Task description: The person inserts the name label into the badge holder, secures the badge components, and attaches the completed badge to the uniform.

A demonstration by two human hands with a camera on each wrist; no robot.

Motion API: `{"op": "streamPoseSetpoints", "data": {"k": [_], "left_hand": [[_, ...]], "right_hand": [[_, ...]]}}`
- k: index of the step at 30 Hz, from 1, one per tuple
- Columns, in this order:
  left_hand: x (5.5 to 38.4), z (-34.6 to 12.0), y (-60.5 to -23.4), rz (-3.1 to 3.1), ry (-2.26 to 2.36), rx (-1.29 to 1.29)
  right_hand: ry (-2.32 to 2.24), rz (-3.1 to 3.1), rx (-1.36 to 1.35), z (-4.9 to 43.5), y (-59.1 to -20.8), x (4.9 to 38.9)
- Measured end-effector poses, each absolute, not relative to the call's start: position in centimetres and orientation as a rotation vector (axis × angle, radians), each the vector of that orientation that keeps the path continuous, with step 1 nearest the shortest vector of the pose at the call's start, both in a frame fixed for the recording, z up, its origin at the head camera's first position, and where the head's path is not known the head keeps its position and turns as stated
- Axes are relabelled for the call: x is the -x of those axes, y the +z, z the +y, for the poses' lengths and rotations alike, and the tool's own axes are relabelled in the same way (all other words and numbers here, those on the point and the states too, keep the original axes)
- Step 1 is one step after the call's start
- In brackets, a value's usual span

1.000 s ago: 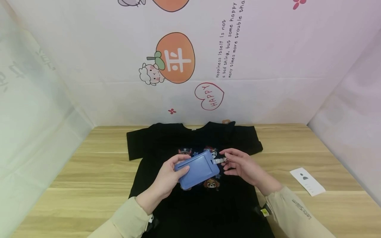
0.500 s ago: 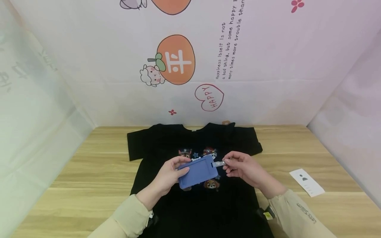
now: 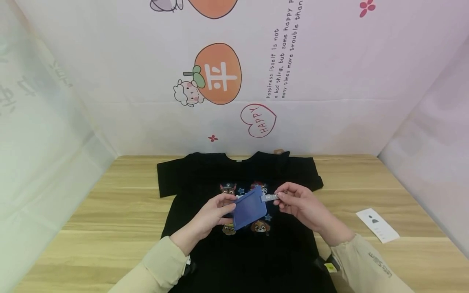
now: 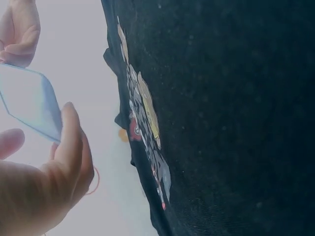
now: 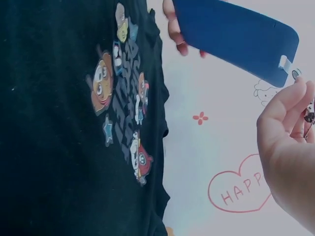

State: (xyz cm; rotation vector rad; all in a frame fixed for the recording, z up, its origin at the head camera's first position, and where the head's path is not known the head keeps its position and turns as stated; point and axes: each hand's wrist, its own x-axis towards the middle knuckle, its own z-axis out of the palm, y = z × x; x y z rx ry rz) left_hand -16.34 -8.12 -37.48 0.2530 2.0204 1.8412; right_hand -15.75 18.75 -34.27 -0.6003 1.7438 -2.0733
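A blue badge holder [image 3: 250, 209] is held tilted above the black T-shirt [image 3: 253, 264]. My left hand [image 3: 210, 213] grips its left end between thumb and fingers. My right hand [image 3: 302, 207] pinches the short clear strap [image 3: 268, 197] that comes out of the slot at the holder's other end. In the right wrist view, the strap's snap and some metal hardware [image 5: 309, 117] show at the right fingertips. The left wrist view shows the holder [image 4: 29, 96] from its edge, with the left thumb and fingers on either side.
The T-shirt lies spread on the wooden table [image 3: 91, 228], with cartoon dogs printed on its chest. A white card [image 3: 377, 225] with a person icon lies to the right. White printed cloth [image 3: 329, 73] stands behind and at both sides.
The holder has turned in my left hand so it looks narrower from above, and my left hand has shifted slightly right. My right fingers have closed more tightly at the strap's end.
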Motion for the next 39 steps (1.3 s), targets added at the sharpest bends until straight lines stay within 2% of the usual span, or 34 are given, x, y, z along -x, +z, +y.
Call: {"op": "streamPoseSetpoints", "data": {"k": [8,18,29,39], "left_hand": [[16.4,-7.7,-36.7,2.061,1.871,-0.237],[15.9,-6.3,-35.3,2.069,1.726,-0.434],[15.3,-4.7,-34.6,2.048,1.770,-0.494],[15.1,-3.9,-35.1,2.035,1.872,-0.520]], "right_hand": [[-2.105,1.806,0.550,18.8,-33.4,15.6],[-2.145,1.801,0.405,18.0,-33.5,15.4],[-1.992,1.841,0.520,17.3,-34.1,15.6],[-2.007,1.755,0.433,17.0,-34.4,15.2]]}}
